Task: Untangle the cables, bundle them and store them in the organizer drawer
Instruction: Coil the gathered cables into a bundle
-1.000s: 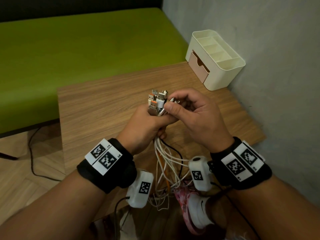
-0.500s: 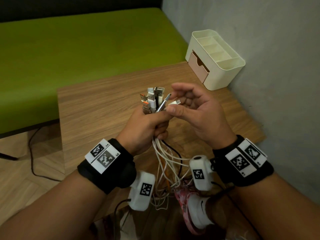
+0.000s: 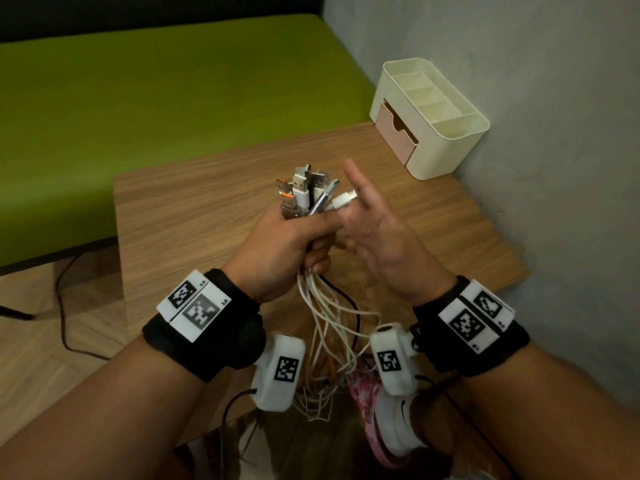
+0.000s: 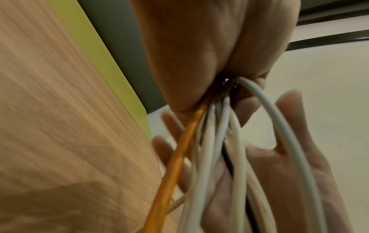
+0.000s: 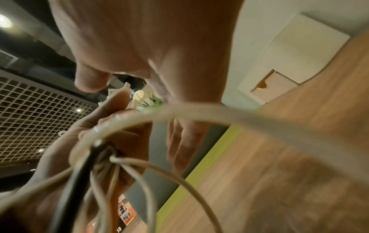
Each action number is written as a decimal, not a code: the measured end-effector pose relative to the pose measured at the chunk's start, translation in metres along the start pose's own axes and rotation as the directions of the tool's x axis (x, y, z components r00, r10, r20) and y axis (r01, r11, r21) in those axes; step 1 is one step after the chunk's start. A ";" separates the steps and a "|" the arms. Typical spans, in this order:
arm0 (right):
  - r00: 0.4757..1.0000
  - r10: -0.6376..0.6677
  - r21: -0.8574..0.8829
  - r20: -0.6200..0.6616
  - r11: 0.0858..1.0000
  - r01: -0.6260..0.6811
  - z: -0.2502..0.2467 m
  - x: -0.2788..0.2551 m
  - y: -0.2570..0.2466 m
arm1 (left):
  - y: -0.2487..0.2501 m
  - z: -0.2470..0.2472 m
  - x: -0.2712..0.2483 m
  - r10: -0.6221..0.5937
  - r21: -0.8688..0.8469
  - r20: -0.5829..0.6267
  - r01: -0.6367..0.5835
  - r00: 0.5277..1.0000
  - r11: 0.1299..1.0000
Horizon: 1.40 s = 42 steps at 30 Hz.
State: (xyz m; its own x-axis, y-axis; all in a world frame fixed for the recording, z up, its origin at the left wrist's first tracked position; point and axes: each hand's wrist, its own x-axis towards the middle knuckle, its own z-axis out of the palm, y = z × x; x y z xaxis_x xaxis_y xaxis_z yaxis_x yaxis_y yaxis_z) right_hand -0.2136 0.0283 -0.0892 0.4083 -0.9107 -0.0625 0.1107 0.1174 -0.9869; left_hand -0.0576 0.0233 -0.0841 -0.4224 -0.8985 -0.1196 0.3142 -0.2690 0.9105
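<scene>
Several cables (image 3: 304,199) stand bunched in the left hand (image 3: 277,251) grip, fist tight; right hand (image 3: 377,237) spread, empty.

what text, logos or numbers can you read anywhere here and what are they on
"18": poster low in the right wrist view, behind the cables.
Swoosh logo, no letters: white shoe.
Tiny letters beside the square coded tags on the left wristband and right wristband: too small to read.

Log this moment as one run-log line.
left hand: grips cables, plugs up | right hand: open beside plugs | organizer: drawer closed | stage: bundling
</scene>
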 end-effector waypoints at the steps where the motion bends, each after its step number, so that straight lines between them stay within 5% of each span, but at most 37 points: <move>1: 0.995 0.067 0.054 0.069 0.996 -0.070 0.001 0.000 0.004 | 0.002 -0.002 0.001 0.020 -0.002 -0.014 -0.020 1.000 1.000; 6: 0.894 0.324 0.030 0.310 0.936 -0.350 0.011 -0.003 0.005 | 0.010 -0.008 0.002 0.096 -0.006 -0.087 -0.097 0.992 0.995; 14: 0.881 0.430 -0.359 0.198 0.868 -0.343 0.018 -0.001 -0.005 | 0.019 -0.002 0.000 0.040 -0.181 -0.124 -0.063 0.991 0.981; 17: 0.866 0.446 -0.344 0.226 0.868 -0.357 0.024 -0.003 0.001 | 0.019 -0.007 0.001 0.017 -0.215 -0.147 -0.048 0.989 0.975; 20: 0.861 0.443 -0.262 0.248 0.887 -0.381 0.028 -0.004 0.002 | 0.025 -0.010 0.004 0.021 -0.224 -0.176 -0.061 0.984 0.973; 28: 0.950 0.296 -0.360 0.101 0.901 -0.242 0.026 -0.005 0.007 | 0.030 -0.011 0.004 0.041 -0.190 -0.202 -0.080 0.978 0.978; 37: 0.957 0.287 -0.243 -0.041 0.926 -0.288 0.048 -0.037 0.006 | 0.040 0.005 -0.015 0.072 -0.117 -0.178 -0.094 0.981 0.989; 42: 0.976 0.188 -0.350 -0.111 0.912 -0.216 0.066 -0.067 -0.004 | 0.045 0.020 -0.039 0.096 -0.144 -0.129 -0.114 0.987 0.983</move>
State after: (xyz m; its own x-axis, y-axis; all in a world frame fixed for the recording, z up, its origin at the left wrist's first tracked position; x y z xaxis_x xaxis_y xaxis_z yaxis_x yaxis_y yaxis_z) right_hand -0.1818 0.1145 -0.0715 0.3186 -0.9106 -0.2632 -0.3043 0.1647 -0.9382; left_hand -0.0440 0.0535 -0.0304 -0.2771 -0.9574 -0.0816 0.4793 -0.2114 0.8518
